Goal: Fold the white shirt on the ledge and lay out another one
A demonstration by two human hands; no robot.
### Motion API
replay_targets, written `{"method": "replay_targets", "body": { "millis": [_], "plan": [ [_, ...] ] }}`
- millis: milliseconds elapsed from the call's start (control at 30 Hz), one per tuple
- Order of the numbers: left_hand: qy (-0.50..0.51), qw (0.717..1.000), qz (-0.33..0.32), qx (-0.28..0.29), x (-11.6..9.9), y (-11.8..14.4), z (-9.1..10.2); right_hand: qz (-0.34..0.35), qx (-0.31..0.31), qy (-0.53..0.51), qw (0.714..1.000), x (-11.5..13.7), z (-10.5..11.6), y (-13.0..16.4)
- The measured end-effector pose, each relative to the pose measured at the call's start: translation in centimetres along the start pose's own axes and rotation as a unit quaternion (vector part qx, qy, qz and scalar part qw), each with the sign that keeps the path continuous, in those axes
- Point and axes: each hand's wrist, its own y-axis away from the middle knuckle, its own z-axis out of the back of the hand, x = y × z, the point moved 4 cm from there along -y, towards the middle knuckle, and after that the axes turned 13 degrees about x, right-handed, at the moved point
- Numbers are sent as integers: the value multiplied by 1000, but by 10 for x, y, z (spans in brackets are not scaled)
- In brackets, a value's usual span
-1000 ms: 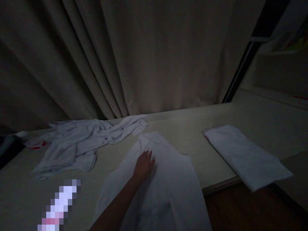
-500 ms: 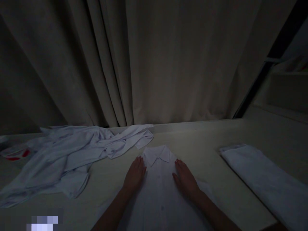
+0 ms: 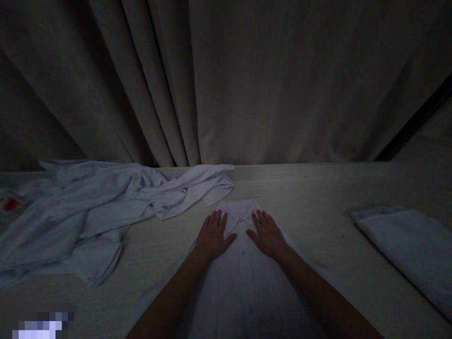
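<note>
A white button-up shirt (image 3: pixel 243 282) lies front side up before me, its pointed collar at the far end. My left hand (image 3: pixel 213 237) rests flat on the shirt's left shoulder area, fingertips beside the collar and thumb stretched inward. On the opposite shoulder, my right hand (image 3: pixel 267 234) lies flat too, fingers spread and touching the collar's right side. Neither hand grips the cloth. Both forearms cover parts of the shirt's sides, and its lower end runs out of view.
A crumpled white garment (image 3: pixel 102 207) spreads over the pale surface (image 3: pixel 310 197) at the left. Behind it lies something clear and red (image 3: pixel 10 203). A folded white cloth bundle (image 3: pixel 409 245) is at the right. Long curtains (image 3: pixel 268 84) hang along the back.
Both hands have slid inward onto the shirt's shoulders, against the collar, with the thumbs now closer together. The view has tilted down and shifted slightly.
</note>
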Motion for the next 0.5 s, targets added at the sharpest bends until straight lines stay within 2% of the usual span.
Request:
{"method": "replay_targets", "body": {
  "millis": [167, 267, 333, 400, 500],
  "plan": [
    [-15, 1000, 13, 0, -5, -10, 12, 4, 10, -1, 1000, 5, 15, -6],
    [-10, 999, 29, -17, -13, 15, 30, 8, -28, -13, 999, 10, 34, 25],
    [1, 998, 24, -57, -18, 60, 40, 10, -75, -18, 997, 10, 40, 71],
    [12, 995, 18, -97, -22, 129, 42, 6, -106, -19, 994, 4, 31, 133],
    [60, 991, 46, -111, -25, 248, 26, -17, -105, -30, 994, -14, -14, 232]
  ]
}}
